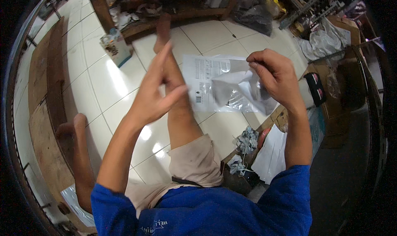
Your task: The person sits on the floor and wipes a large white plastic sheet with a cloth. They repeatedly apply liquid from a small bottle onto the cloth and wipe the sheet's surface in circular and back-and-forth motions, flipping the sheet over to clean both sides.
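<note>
Plainly, from the head camera looking down, the clear plastic packet is the thing everything else sits around. It hangs in the air above the white tiled floor, with a folded grey item showing through its film and a white printed panel on its left half. The right hand has its grip closed on the packet's upper right edge, fingers curled down over the film and thumb tucked behind it. The left hand is just left of the packet and not touching it; its grip is open, fingers spread and pointing upward (nothing is held in it). Behind the packet, the person's bare leg stretches out across the floor, the foot reaching past the packet's top left corner. Below the packet and a little to its right lies a small heap of crumpled grey pieces, beside some white sheets. To the packet's right stand cardboard boxes, one with a dark item on top. Well to the packet's left, a small printed carton rests on the tiles.
</note>
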